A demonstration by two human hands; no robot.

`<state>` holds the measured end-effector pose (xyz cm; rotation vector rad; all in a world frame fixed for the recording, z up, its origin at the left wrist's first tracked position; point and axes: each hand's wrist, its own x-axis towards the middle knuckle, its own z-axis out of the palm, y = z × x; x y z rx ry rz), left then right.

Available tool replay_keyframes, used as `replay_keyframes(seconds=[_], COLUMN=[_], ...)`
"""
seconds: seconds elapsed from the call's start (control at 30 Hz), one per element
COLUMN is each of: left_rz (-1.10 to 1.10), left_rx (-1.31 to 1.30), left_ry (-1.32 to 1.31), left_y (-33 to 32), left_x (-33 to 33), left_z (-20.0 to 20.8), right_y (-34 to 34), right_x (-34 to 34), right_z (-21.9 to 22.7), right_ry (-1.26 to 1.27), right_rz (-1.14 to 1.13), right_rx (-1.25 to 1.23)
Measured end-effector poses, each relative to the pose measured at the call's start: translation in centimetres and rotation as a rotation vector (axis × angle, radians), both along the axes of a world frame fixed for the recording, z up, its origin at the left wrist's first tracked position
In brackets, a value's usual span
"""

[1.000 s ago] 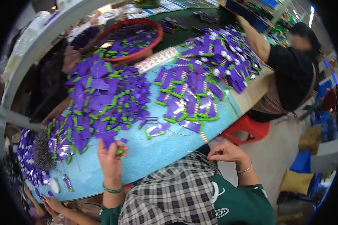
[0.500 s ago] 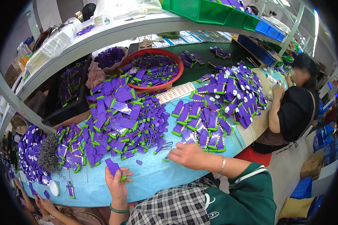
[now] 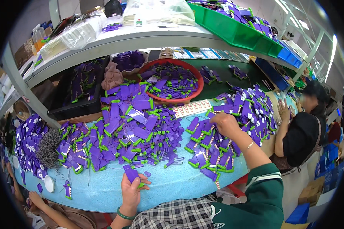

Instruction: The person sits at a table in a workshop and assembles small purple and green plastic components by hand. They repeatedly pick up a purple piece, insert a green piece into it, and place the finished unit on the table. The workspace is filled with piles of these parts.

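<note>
My left hand (image 3: 129, 192), low in the middle, grips a flat purple plastic piece with a green end (image 3: 131, 174) between thumb and fingers. My right hand (image 3: 226, 125) reaches over the upper edge of a pile of purple and green pieces with toothed strips (image 3: 214, 152). Its fingers are drawn together, and whatever is at their tips is too small to make out. Just beyond those fingertips lies a white sticker sheet with red marks (image 3: 191, 108). Left of it spreads a large heap of purple pieces with green ends (image 3: 137, 122).
A red basin (image 3: 197, 93) of similar pieces stands behind the heap, beside a black crate (image 3: 53, 108). Grey wire rings (image 3: 49, 152) and a white lid (image 3: 49, 184) lie at left. A shelf (image 3: 141, 36) crosses overhead. A co-worker (image 3: 304, 129) sits at right; another person's arm (image 3: 46, 208) shows lower left.
My right hand has moved up and away, from the near edge of the table to the pile by the sticker sheet. My left hand still holds its purple piece. The whole view has shifted slightly.
</note>
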<state>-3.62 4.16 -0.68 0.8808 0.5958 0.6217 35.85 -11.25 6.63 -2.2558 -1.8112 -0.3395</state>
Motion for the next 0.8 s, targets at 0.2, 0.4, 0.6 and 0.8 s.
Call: replay_keyframes(seconds=[0.2, 0.4, 0.6, 0.8], left_rz=[-0.040, -0.012, -0.186, -0.286], left_rx=[0.001, -0.044, -0.207, -0.335], left_ry=[0.034, 0.036, -0.013, -0.036], left_y=[-0.2, -0.2, -1.7, -3.2], left_x=[0.2, -1.0, 0.7, 2.7], left_z=[1.0, 0.3, 0.0, -0.1], right_y=[9.3, 8.2, 3.8, -2.5], right_x=[3.4, 3.8, -6.9, -20.4], right_z=[-5.7, -5.2, 1.6, -0.4], right_ry=[-0.237, -0.308, -0.280, -0.125], right_rz=[0.087, 0.254, 0.130, 0.304], right_rx=[0.130, 0.029, 0.262, 0.167])
